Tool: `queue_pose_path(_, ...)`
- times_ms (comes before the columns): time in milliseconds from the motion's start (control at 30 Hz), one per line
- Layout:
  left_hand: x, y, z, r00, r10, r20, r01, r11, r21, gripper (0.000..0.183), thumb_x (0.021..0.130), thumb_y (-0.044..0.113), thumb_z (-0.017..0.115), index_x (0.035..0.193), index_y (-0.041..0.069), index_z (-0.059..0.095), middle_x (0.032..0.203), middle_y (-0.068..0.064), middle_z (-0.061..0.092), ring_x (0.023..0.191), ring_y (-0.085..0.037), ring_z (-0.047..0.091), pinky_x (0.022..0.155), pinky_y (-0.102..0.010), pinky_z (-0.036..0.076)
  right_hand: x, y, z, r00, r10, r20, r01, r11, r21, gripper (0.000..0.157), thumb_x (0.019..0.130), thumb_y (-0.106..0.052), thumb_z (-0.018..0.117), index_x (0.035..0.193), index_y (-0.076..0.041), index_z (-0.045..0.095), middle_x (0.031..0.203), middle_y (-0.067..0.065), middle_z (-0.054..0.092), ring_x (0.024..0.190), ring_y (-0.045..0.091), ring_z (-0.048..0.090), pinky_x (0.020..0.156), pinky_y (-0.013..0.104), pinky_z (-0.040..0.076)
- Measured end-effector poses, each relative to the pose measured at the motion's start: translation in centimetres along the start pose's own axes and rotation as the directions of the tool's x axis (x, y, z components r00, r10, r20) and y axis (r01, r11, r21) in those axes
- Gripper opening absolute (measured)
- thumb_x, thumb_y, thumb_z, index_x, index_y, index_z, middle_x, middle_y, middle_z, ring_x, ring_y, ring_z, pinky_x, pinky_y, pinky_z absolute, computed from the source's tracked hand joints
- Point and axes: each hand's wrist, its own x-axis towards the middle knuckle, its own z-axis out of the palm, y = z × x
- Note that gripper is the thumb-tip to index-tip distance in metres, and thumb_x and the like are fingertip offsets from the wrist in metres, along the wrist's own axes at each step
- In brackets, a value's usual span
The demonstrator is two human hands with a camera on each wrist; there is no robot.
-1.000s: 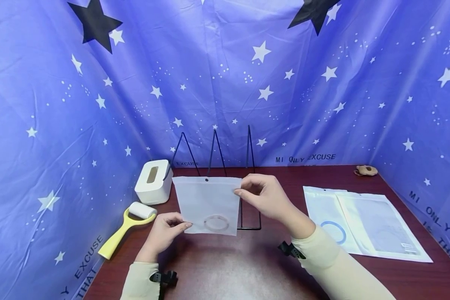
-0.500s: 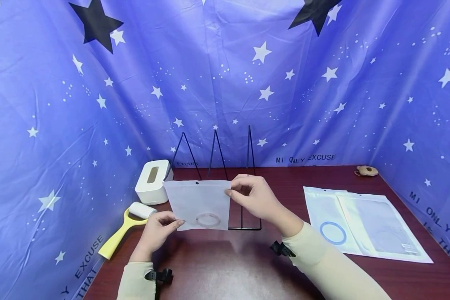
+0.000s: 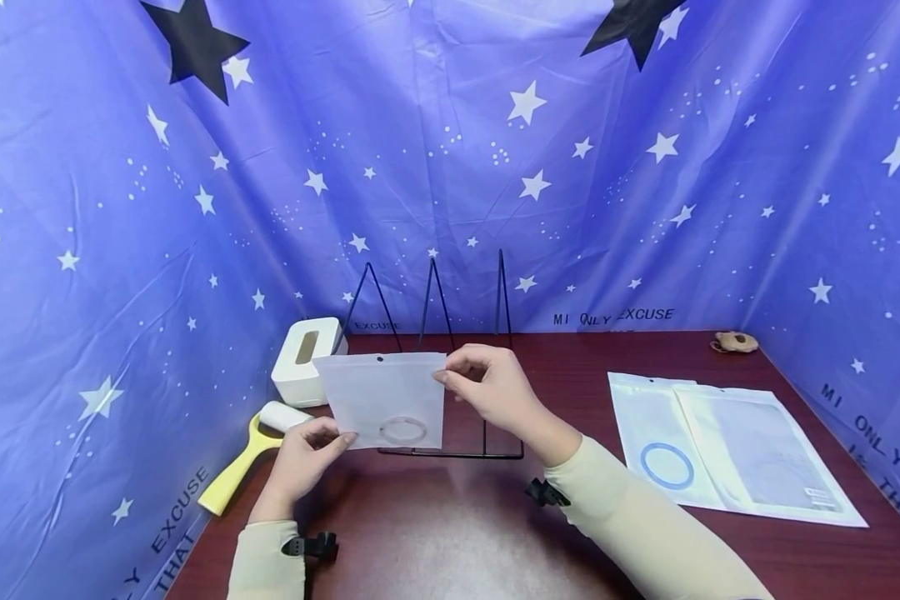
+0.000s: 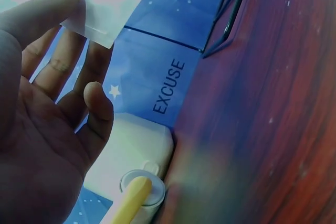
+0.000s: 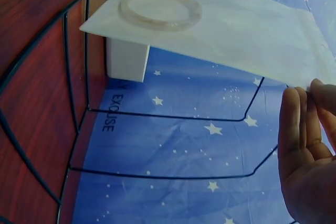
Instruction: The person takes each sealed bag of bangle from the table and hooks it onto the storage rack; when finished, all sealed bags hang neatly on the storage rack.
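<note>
Both hands hold up a white translucent zip bag (image 3: 382, 392), with a hang hole at its top edge. Inside it, near the bottom, a pale ring-shaped item (image 5: 160, 9) shows through. The left hand (image 3: 303, 458) pinches the bag's lower left corner between thumb and fingers. At the upper right corner, the right hand (image 3: 491, 387) pinches the bag's edge. Just behind the bag stands a black wire rack (image 3: 450, 455) with pointed uprights; the bag covers part of it in the head view.
A white tissue box (image 3: 292, 379) and a lint roller with a yellow handle (image 3: 232, 479) are at the left. Two more white bags (image 3: 765, 450) lie overlapping at the right, one showing a blue ring (image 3: 667, 467). A small brown object (image 3: 733, 342) sits at the far right.
Both hands have moved left with the bag, which now overlaps the tissue box in the head view. More of the rack's base shows. Both grips look the same.
</note>
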Motion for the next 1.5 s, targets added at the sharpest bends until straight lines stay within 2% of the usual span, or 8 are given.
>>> queue_pose_path(133,-0.1,0.0,-0.4,1.0,0.001,0.001,-0.001,0.999,0.034,0.003,0.093,0.003,0.078,0.093,0.0,0.076,0.081,-0.011,0.072,0.069,-0.012,0.06,0.064,-0.029,0.05,0.3,0.2,0.7,1.0,0.003,-0.003,-0.002,0.999,0.05,0.004,0.093,-0.014,0.081,0.095,-0.01,0.081,0.081,0.002,0.071,0.066,0.039,0.069,0.062,0.046,0.061)
queue_pose_path(267,-0.2,0.1,-0.8,1.0,-0.002,0.005,0.002,0.998,0.062,0.006,0.095,0.004,0.076,0.092,0.0,0.075,0.078,-0.012,0.069,0.067,-0.01,0.057,0.062,-0.027,0.048,0.4,0.3,1.4,1.0,0.001,-0.004,-0.001,0.998,0.069,0.003,0.093,-0.011,0.081,0.096,-0.01,0.082,0.08,0.004,0.07,0.064,0.026,0.071,0.064,0.05,0.061)
queue_pose_path(400,-0.2,-0.3,-1.2,1.0,-0.022,0.001,0.022,0.998,0.066,0.005,0.094,0.004,0.076,0.093,0.0,0.075,0.08,-0.015,0.071,0.068,-0.011,0.059,0.063,-0.026,0.048,0.5,0.4,2.1,1.0,0.014,-0.013,-0.012,0.997,0.075,0.004,0.093,-0.011,0.081,0.096,-0.009,0.082,0.078,0.007,0.071,0.063,0.023,0.071,0.063,0.047,0.061)
queue_pose_path(767,0.0,-4.6,-2.4,0.996,-0.072,-0.044,0.076,0.992,0.103,0.007,0.095,0.013,0.079,0.092,0.009,0.074,0.078,-0.013,0.072,0.065,-0.01,0.059,0.061,-0.026,0.047,1.1,1.1,4.1,0.997,0.072,-0.024,-0.069,0.99,0.119,0.004,0.093,-0.003,0.079,0.096,-0.001,0.081,0.077,0.017,0.073,0.063,0.023,0.068,0.061,0.036,0.061)
queue_pose_path(1000,0.0,-5.0,-2.9,0.995,-0.08,-0.064,0.087,0.99,0.112,0.012,0.096,0.019,0.079,0.091,0.009,0.075,0.075,-0.008,0.07,0.064,-0.012,0.058,0.06,-0.027,0.047,0.9,-1.1,4.5,0.995,0.097,-0.013,-0.095,0.986,0.139,0.004,0.094,0.003,0.075,0.095,0.005,0.078,0.076,0.025,0.071,0.069,0.049,0.067,0.068,0.061,0.058)
queue_pose_path(1100,-0.1,-5.1,-3.1,0.993,-0.09,-0.079,0.099,0.989,0.11,0.011,0.096,0.018,0.079,0.093,0.008,0.075,0.076,-0.007,0.07,0.064,-0.011,0.059,0.06,-0.026,0.047,0.9,-1.8,4.7,0.995,0.095,-0.015,-0.092,0.986,0.137,0.005,0.094,0.002,0.074,0.095,0.005,0.078,0.076,0.024,0.071,0.071,0.053,0.067,0.067,0.055,0.06)
queue_pose_path(1333,0.0,-5.3,-3.4,0.991,-0.087,-0.102,0.097,0.991,0.091,0.01,0.096,0.014,0.078,0.094,0.005,0.075,0.076,-0.009,0.071,0.065,-0.011,0.06,0.061,-0.026,0.048,1.7,0.7,6.0,0.996,0.085,-0.029,-0.08,0.986,0.145,0.006,0.095,-0.003,0.076,0.096,0.002,0.079,0.076,0.022,0.071,0.07,0.049,0.068,0.059,0.021,0.053)
queue_pose_path(1500,-0.1,-5.4,-3.6,0.989,-0.091,-0.12,0.102,0.99,0.093,0.009,0.096,0.012,0.077,0.095,0.004,0.075,0.076,-0.013,0.07,0.065,-0.011,0.06,0.06,-0.026,0.048,1.8,0.8,6.4,0.997,0.072,-0.039,-0.065,0.986,0.156,0.005,0.094,-0.01,0.079,0.095,-0.004,0.081,0.075,0.013,0.073,0.07,0.043,0.07,0.06,0.023,0.055)
